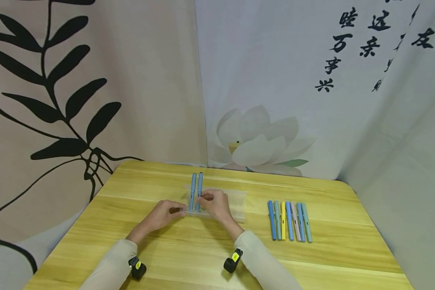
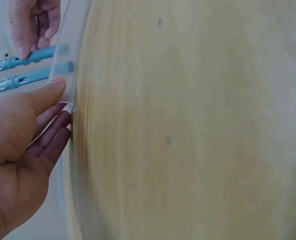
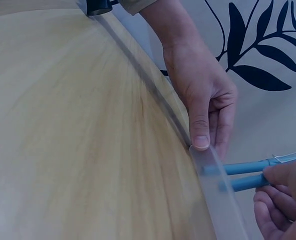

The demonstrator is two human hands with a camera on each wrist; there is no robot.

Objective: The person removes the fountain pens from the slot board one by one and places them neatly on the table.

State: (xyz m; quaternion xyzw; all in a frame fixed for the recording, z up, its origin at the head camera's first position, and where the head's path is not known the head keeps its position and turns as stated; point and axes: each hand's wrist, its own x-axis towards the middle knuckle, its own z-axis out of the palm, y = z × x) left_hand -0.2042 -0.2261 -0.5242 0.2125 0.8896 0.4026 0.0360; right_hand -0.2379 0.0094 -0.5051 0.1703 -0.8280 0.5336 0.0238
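Note:
A translucent plastic pen stand [image 1: 237,204] sits toward the back of the table. Two blue pens stand upright side by side in it: a left pen [image 1: 193,191] and a right pen [image 1: 200,182]. My left hand [image 1: 163,216] pinches the stand's left end, thumb [image 2: 53,94] on the near face and fingers behind. My right hand [image 1: 216,204] holds the right pen low on its barrel between thumb and fingertips. In the right wrist view, the lower ends of both pens show blurred through the stand's frosted strip [image 3: 217,187].
To the right, several capped pens [image 1: 291,221] lie in a row on the wooden table [image 1: 188,257], in blue, green, yellow and pinkish tones. A printed curtain [image 1: 159,100] hangs behind the table's back edge. Black wrist cameras [image 1: 233,262] sit by both sleeves.

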